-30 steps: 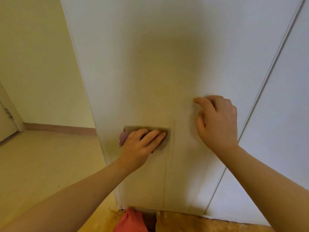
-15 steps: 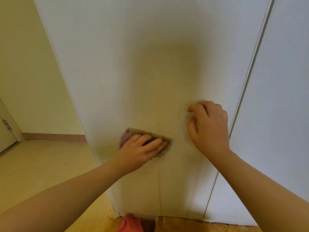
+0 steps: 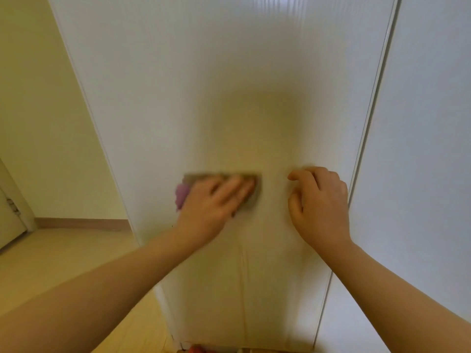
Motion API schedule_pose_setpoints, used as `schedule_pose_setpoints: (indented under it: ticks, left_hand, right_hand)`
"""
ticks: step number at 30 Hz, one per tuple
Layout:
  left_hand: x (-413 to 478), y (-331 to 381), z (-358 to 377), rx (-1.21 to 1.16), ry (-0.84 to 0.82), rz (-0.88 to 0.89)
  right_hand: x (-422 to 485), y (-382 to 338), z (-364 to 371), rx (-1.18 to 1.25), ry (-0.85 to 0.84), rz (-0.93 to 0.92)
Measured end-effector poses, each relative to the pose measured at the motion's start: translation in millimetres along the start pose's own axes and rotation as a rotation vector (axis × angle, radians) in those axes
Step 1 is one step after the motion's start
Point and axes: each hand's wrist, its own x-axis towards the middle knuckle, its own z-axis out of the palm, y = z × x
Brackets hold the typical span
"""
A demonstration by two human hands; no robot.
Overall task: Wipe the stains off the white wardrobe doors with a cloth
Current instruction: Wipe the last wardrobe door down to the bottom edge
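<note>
A white wardrobe door (image 3: 229, 85) fills the middle of the view, with a faint vertical streak running down below my hands. My left hand (image 3: 214, 205) presses a small purple-and-tan cloth (image 3: 182, 196) flat against the door with straight fingers; most of the cloth is hidden under the hand. My right hand (image 3: 318, 202) rests on the same door to the right of the cloth, fingers curled, holding nothing. The hands are blurred by motion.
A second white door (image 3: 420, 149) stands to the right, past a narrow vertical gap. A cream wall (image 3: 38, 123) with a brown baseboard and a pale wooden floor (image 3: 63, 256) lie to the left. Something red shows at the door's foot (image 3: 197, 349).
My left hand and the cloth have slid up and right across the door. My right hand has kept its place on the door. The view has tilted up, hiding most of the red thing.
</note>
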Motion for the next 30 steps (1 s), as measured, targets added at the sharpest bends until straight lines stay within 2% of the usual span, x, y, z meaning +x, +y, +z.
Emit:
schedule_pose_setpoints:
  ticks: [2, 4, 6, 8, 9, 10, 11, 14, 16, 18, 22, 24, 26, 29, 30]
  left_hand:
    - [49.4, -30.7, -4.0, -0.017, 0.152, -0.256]
    - [68.9, -36.0, -1.7, -0.023, 0.213, -0.356]
    - [45.4, -14.7, 6.6, -0.012, 0.145, -0.17]
    - [0.4, 11.2, 10.1, -0.025, -0.051, 0.184]
    - [-16.9, 16.8, 7.5, -0.025, -0.141, 0.297]
    - [-23.5, 16.8, 3.8, -0.032, -0.18, 0.323]
    - [-19.0, 12.9, -0.7, -0.047, -0.154, 0.263]
    - [32.7, -9.7, -9.1, -0.054, 0.117, -0.119]
    - [60.3, -21.9, -5.1, -0.065, 0.227, -0.271]
    - [53.4, -10.7, 10.3, -0.045, 0.226, -0.234]
    - [-35.0, 46.8, 30.8, -0.102, -0.024, 0.173]
    - [-63.8, 61.2, 27.6, -0.156, -0.114, 0.263]
    - [-60.7, 67.2, 22.1, -0.189, -0.1, 0.182]
    - [-33.9, 62.4, 21.7, -0.2, 0.053, -0.03]
    - [-34.7, 62.2, 28.4, -0.182, 0.06, -0.033]
  right_hand:
    - [7.4, -2.7, -1.8, 0.011, 0.013, 0.011]
    - [13.6, -6.1, -2.3, 0.024, 0.026, 0.011]
    - [17.8, -8.6, -3.2, 0.02, 0.023, 0.001]
    - [18.7, -10.9, -5.2, 0.014, 0.014, -0.011]
    - [17.2, -11.5, -6.2, 0.012, 0.015, -0.021]
    - [15.6, -11.7, -8.0, 0.007, 0.018, -0.026]
    - [14.5, -11.1, -10.4, 0.0, 0.026, -0.029]
    - [12.3, -7.1, -12.9, 0.006, 0.023, 0.012]
    - [10.1, -5.1, -11.1, 0.012, 0.015, 0.055]
    - [4.3, -3.0, -8.6, 0.012, 0.01, 0.084]
    - [-18.8, 6.6, -4.3, 0.006, -0.019, 0.11]
    - [-34.5, 11.9, -2.7, -0.013, -0.039, 0.126]
    - [-48.4, 17.1, -0.2, -0.015, -0.054, 0.14]
    - [-58.8, 22.7, 7.2, 0.008, -0.054, 0.164]
    - [-60.0, 24.3, 13.0, 0.022, -0.044, 0.175]
